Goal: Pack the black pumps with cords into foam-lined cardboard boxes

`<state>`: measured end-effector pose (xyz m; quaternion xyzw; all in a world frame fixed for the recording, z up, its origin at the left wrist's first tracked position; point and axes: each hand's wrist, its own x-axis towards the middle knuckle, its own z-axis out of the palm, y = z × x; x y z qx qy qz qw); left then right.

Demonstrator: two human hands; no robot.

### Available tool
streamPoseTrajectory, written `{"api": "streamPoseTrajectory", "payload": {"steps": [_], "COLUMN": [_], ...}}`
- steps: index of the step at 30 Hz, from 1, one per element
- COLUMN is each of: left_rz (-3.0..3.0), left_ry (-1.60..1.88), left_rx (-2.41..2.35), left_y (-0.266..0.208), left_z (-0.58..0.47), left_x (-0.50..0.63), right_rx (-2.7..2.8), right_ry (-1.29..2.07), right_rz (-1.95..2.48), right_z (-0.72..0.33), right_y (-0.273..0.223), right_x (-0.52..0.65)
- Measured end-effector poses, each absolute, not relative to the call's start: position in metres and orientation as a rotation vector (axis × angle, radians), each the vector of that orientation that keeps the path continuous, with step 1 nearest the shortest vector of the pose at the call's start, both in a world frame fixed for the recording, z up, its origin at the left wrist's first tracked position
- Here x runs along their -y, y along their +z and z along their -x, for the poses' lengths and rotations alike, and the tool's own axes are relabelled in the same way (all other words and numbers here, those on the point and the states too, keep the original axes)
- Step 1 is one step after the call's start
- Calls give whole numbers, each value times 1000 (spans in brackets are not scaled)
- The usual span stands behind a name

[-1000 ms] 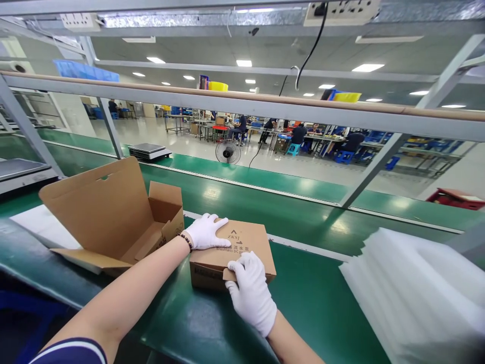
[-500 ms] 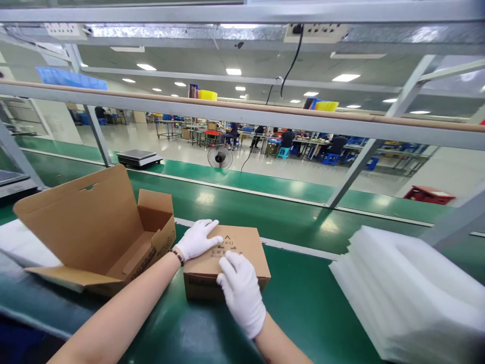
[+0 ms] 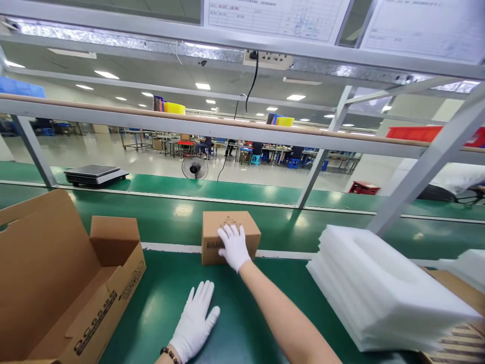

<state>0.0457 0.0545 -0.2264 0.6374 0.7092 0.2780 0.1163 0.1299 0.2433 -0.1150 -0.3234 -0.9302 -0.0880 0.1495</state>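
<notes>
A closed brown cardboard box (image 3: 212, 230) with dark print on it stands at the far side of the green work surface, over the white strip. My right hand (image 3: 235, 247), in a white glove, rests against its top and front edge with the fingers stretched out. Below and to the left, my left hand (image 3: 195, 318), also gloved, is held flat above the green surface (image 3: 151, 303) with fingers extended and nothing in it. To its left sits a larger cardboard carton (image 3: 102, 313) with its lid raised; its inside shows bare cardboard.
A stack of white foam sheets (image 3: 379, 293) stands at the right, with brown cardboard (image 3: 450, 283) behind it. A flat scale (image 3: 94, 174) is at the back left. Metal frame posts (image 3: 312, 177) and a rail (image 3: 227, 129) cross the far side. A fan (image 3: 195, 167) stands beyond.
The closed box has moved away from me, with my right hand on it. My left hand has come off the box and back toward me. The view has turned right.
</notes>
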Motion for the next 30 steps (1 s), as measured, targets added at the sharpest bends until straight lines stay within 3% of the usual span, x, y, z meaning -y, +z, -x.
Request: {"api": "streamPoseTrajectory", "payload": {"steps": [5, 9, 13, 16, 24, 30], "left_rz": [-2024, -2049, -2078, -2081, -2235, -2407], "left_ry": [462, 456, 436, 401, 141, -43], "left_rx": [-2140, -2155, -2151, -2154, -2072, -1914], "left_y": [-223, -229, -243, -251, -264, -289], "left_z": [-49, -43, -39, -35, -19, 3], "left_x": [-60, -64, -67, -68, -66, -67], "right_rx": [2645, 2665, 2495, 2507, 2472, 2434], "right_ry": [-279, -247, -11, 57, 117, 275], "right_rz": [1211, 1165, 1208, 1148, 1091, 1005], "right_z": [-101, -116, -154, -185, -227, -284], "right_y": [-101, -156, -222, -242, -238, -186], "right_x": [-300, -273, -231, -205, -163, -140]}}
